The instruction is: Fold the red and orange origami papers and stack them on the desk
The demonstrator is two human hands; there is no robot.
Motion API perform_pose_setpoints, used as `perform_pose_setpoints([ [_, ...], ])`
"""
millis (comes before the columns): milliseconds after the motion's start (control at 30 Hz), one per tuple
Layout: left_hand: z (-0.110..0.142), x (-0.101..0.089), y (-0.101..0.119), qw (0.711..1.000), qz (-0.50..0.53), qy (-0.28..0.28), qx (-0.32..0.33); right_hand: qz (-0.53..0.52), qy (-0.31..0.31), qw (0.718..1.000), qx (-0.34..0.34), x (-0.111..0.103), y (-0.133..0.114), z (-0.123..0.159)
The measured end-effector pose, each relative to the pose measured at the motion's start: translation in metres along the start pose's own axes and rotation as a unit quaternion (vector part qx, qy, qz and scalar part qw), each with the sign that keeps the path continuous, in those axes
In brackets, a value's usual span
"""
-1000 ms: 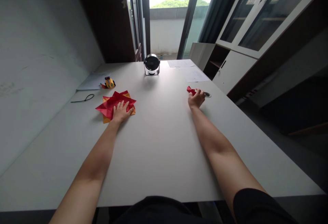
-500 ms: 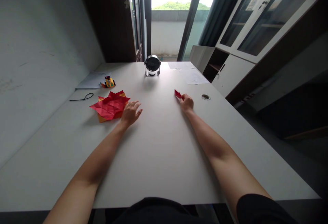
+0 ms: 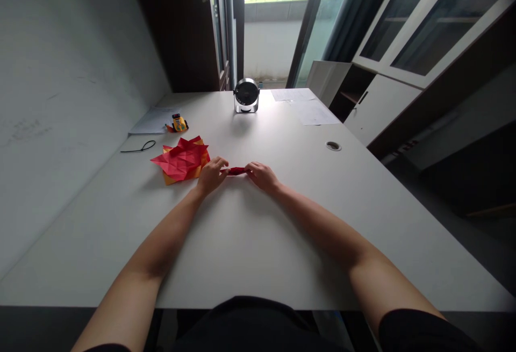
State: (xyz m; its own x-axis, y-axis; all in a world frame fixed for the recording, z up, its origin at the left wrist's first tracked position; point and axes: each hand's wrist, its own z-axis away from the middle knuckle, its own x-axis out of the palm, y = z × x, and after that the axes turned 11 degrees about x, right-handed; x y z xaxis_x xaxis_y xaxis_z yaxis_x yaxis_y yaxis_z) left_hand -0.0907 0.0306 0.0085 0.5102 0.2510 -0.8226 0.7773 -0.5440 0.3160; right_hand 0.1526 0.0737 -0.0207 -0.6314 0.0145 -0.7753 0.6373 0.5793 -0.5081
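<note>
Between my two hands is a narrow folded red paper (image 3: 236, 171), low over the white table. My left hand (image 3: 213, 174) has its fingers closed at the paper's left end. At the right end, my right hand (image 3: 261, 174) pinches it between thumb and fingers. Just left of my left hand lies a stack of creased red paper (image 3: 183, 159) with orange sheets (image 3: 172, 180) showing under it. My left hand hides the stack's right edge.
The white table (image 3: 226, 255) carries a small yellow toy (image 3: 178, 123), a black cable tie (image 3: 139, 147), and a round black device on a stand (image 3: 246, 97). Paper sheets (image 3: 314, 113) lie at the far right, near a round cable hole (image 3: 333, 146). A wall borders the left side.
My right hand has moved left with the folded red paper. My left hand has shifted slightly right and its fingers have closed on the paper's other end. The camera view has shifted slightly.
</note>
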Motion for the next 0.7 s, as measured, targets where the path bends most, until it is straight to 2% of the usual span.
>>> perform_pose_setpoints([
  [167,0.0006,0.0020,0.0006,0.999,0.008,-0.020,0.036,-0.026,-0.011,1.000,0.004,-0.0068,0.0091,-0.0021],
  [300,0.0006,0.0029,0.0010,0.999,0.013,-0.025,0.026,-0.040,-0.027,0.999,-0.014,-0.0080,0.0060,-0.0007],
  [700,-0.0009,0.0046,0.0015,0.999,0.003,-0.038,0.025,-0.006,-0.023,0.999,-0.028,-0.0062,0.0071,-0.0010],
])
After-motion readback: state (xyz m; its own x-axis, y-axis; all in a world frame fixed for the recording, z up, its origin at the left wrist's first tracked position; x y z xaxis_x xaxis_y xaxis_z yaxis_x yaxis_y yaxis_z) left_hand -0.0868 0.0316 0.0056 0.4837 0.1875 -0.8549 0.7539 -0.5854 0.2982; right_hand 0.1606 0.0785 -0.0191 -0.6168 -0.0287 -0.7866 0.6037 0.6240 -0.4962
